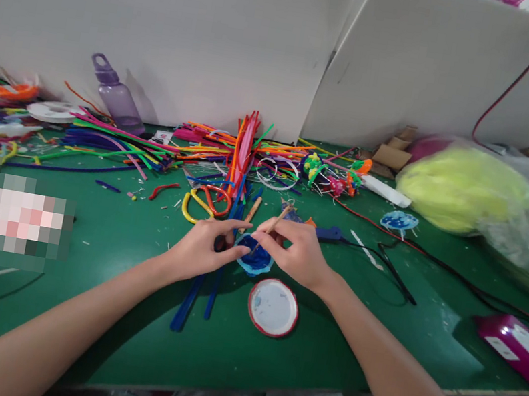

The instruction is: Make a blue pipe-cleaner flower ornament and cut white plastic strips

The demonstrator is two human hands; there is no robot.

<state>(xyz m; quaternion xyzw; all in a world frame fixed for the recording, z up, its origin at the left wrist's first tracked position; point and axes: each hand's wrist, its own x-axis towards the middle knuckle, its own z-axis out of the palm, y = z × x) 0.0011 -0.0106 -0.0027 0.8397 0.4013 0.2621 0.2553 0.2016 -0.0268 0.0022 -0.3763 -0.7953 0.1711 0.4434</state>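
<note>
My right hand (pixel 300 252) pinches a thin wooden stick (pixel 277 218), its lower end against a small dark-blue dish-shaped piece (pixel 256 261) with a light-blue wavy rim. The fingers of my left hand (pixel 205 246) close on that piece's left edge, with the thumb over its top. Just below it lies a round white lid (pixel 273 307) with a red rim, smeared with a little pale blue. Flat blue strips (pixel 186 306) run beneath my left hand. Scissors (pixel 198 206) with yellow and orange handles lie beyond my left hand, and a blue-handled tool (pixel 329 234) beyond my right.
Colourful plastic strips (pixel 245 154) lie along the back of the green table (pixel 121 329). A purple bottle (pixel 121 100) leans there. At the right are a similar blue piece (pixel 398 221), cables, a bag of yellow material (pixel 464 187) and a magenta device (pixel 518 348).
</note>
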